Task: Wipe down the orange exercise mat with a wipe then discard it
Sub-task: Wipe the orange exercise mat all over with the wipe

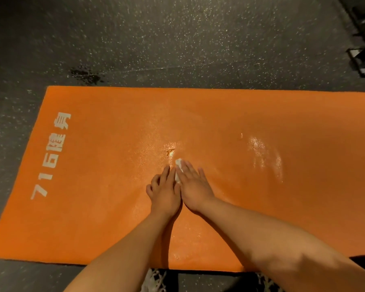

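Note:
The orange exercise mat (105,186) lies flat on the dark floor, with white lettering near its left end. A small white wipe (178,166) sits on the mat's middle, mostly hidden under my hands. My right hand (195,186) presses flat on the wipe, fingers pointing away from me. My left hand (165,191) lies beside it, palm down, its fingertips touching the wipe's left edge. Wet shiny patches (261,152) show on the mat to the right of my hands and just beyond the wipe.
Dark speckled rubber floor (177,39) surrounds the mat. A wet stain (84,74) marks the floor beyond the mat's far left corner. The black base of some equipment (362,62) stands at the far right. My patterned clothing (156,279) shows at the near edge.

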The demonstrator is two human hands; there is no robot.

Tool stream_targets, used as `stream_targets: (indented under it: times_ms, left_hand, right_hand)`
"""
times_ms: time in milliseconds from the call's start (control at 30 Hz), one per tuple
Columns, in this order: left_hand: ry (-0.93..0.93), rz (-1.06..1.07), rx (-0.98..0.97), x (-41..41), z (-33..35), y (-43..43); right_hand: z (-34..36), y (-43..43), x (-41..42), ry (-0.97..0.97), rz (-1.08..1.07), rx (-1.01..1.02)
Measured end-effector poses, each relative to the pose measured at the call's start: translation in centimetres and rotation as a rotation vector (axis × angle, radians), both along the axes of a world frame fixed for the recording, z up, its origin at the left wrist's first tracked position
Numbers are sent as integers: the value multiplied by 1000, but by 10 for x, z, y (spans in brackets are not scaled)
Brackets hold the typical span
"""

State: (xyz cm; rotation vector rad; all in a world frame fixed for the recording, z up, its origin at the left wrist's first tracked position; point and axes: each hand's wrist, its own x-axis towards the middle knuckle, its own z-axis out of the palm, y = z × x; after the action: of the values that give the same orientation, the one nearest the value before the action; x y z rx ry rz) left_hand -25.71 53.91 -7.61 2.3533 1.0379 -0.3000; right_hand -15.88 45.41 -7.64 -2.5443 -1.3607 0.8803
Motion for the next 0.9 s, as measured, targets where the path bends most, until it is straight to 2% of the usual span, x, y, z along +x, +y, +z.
stream_targets:
  times_ms: [67, 167, 200, 300, 400, 567, 700, 767, 900]
  left_hand:
    - [-36, 31, -12, -3, -1, 1]
    - [-30, 51, -9, -2, -2, -1]
    - [-28, 57, -8, -2, -2, -2]
    - [-48, 80, 15, 1, 0, 3]
    - [-45, 69, 34, 3, 2, 18]
    - [39, 94, 55, 1, 1, 22]
    - [11, 143, 14, 1, 0, 17]
    - [5, 150, 9, 1, 0, 18]
    - [18, 148, -24, 1, -3, 22]
  right_hand:
    - [-6, 1, 19, -69, 21, 4]
    - [-6, 4, 34, -132, -212, -73]
    - [-3, 8, 29, -114, -226, -67]
    - [-4, 17, 1, -31, -36, 36]
    - [-12, 15, 10, -78, 78, 64]
    - [-6, 24, 24, -99, -131, 11]
    - [-8, 22, 2, -22, 146, 101]
    - [-9, 23, 15, -63, 195, 119]
    - [-1, 40, 41, -64, -94, 16]
